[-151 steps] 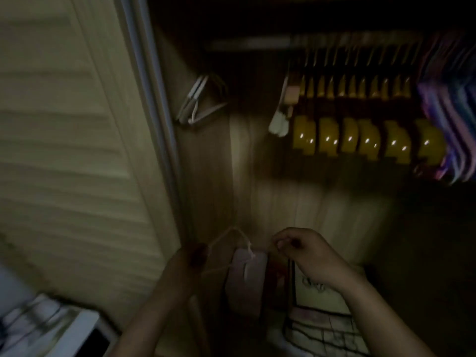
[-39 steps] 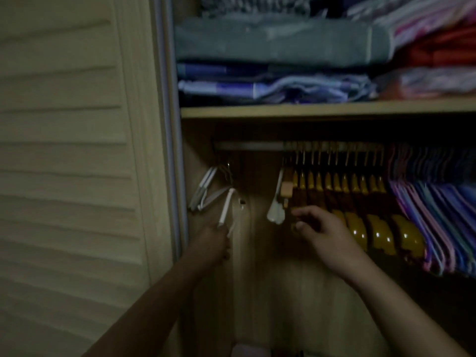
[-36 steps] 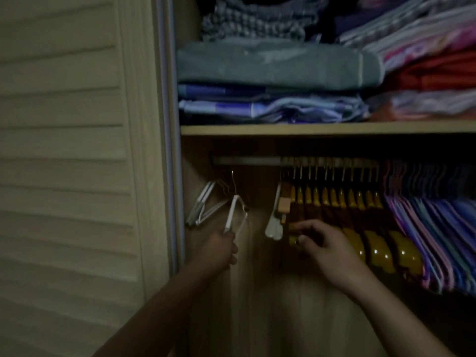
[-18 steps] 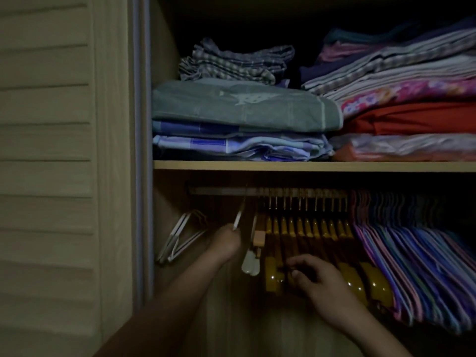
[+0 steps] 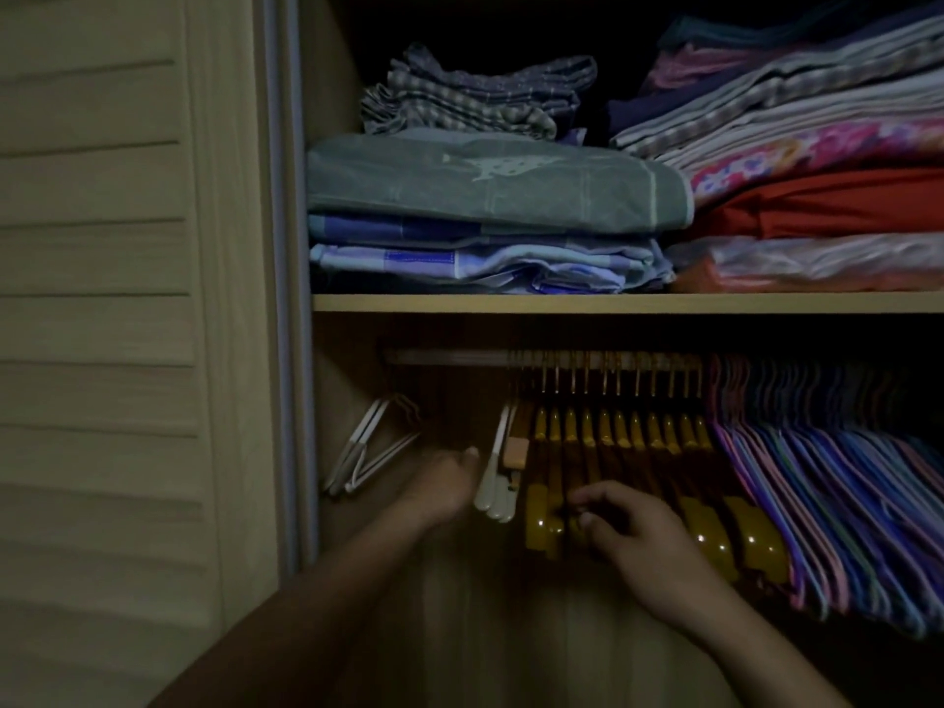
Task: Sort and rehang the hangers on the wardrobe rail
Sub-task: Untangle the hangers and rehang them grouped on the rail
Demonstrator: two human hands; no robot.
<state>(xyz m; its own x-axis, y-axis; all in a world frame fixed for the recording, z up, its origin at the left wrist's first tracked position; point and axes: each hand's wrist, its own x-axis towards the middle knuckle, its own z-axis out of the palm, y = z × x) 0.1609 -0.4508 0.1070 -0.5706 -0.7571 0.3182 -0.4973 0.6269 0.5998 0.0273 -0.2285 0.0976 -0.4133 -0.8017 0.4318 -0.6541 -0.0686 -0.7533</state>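
The wardrobe rail runs under a shelf in dim light. A row of several yellow-brown wooden hangers hangs on it. At their left end hang white hangers and a tan clip piece. My left hand, blurred, sits just left of the white hangers with a finger pointing up beside them. My right hand curls its fingers round the lower ends of the leftmost wooden hangers. Another bunch of white hangers hangs tilted at the rail's far left.
Several thin purple, pink and blue hangers fill the rail's right side. The shelf above carries stacks of folded linens. A louvred door stands at the left.
My left hand carried a white hanger up from below to the rail beside the wooden ones, then dropped lower. My right hand slid down onto the wooden hangers' lower ends.
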